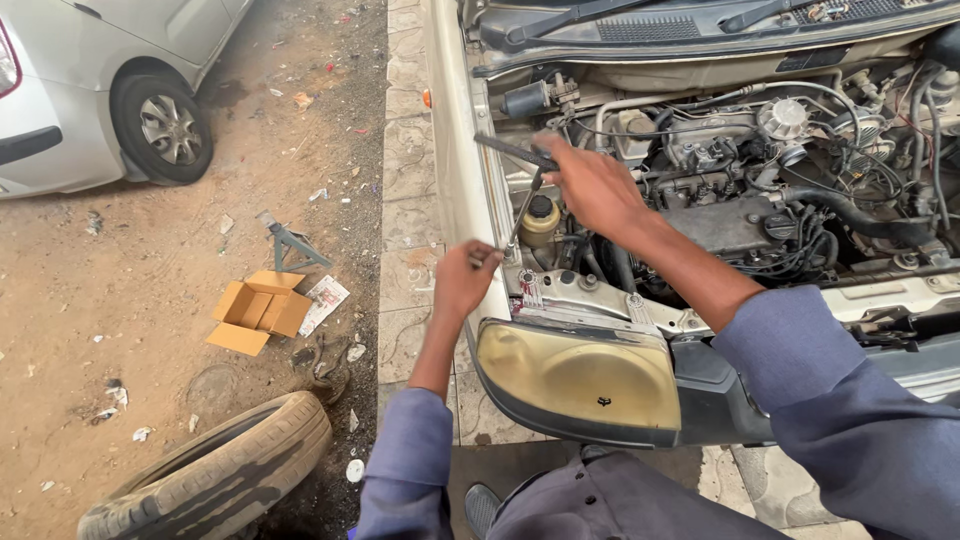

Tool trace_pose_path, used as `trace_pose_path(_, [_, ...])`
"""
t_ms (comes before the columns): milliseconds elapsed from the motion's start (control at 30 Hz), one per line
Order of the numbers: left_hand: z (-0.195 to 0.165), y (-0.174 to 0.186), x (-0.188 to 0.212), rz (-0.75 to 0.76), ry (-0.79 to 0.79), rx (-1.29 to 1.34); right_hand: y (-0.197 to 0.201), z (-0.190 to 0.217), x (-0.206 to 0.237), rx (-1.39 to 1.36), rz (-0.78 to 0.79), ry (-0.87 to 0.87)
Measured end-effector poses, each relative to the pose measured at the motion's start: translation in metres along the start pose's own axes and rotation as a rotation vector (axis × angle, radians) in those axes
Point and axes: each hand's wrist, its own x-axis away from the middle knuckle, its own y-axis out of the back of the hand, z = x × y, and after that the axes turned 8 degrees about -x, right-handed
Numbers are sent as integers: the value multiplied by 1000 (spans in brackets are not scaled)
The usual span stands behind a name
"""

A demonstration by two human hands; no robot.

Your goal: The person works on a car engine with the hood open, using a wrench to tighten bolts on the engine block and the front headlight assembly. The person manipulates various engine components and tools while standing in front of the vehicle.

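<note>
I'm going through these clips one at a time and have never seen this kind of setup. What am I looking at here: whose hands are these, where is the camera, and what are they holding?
There is a single picture, taken by a camera worn on a person's head and looking down at their own two bare hands. The person wears blue-grey sleeves and stands at the front corner of a car with its bonnet open, above a yellowed headlight. The right hand grips the dark handle of a long T-shaped wrench over the engine bay. The left hand is closed around the lower end of that tool's shaft, by the metal panel above the headlight. What the tip sits on is hidden. On the dirt ground to the left lie an open cardboard box, a jack stand and a worn tyre. Part of a silver car is parked beyond.
</note>
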Motion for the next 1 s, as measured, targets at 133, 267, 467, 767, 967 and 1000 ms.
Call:
trace_pose_path(133, [44, -56, 15, 96, 209, 458, 6, -13, -10, 200, -74, 202])
trace_pose_path(267, [56, -98, 30, 117, 369, 715, 19, -17, -9, 397, 45, 60])
trace_pose_path(467, [45, -128, 20, 24, 489, 944, 31, -6, 0, -21, 31, 136])
trace_pose_path(767, [40, -161, -1, -192, 706, 1343, 40, -22, 8, -98, 94, 115])
trace_pose_path(967, [42, -167, -14, -296, 801, 1484, 42, -32, 3, 218, -15, 347])
trace_pose_path(1000, [42, -170, -17, -313, 812, 1513, 46, -28, 4, 351, 14, 294])
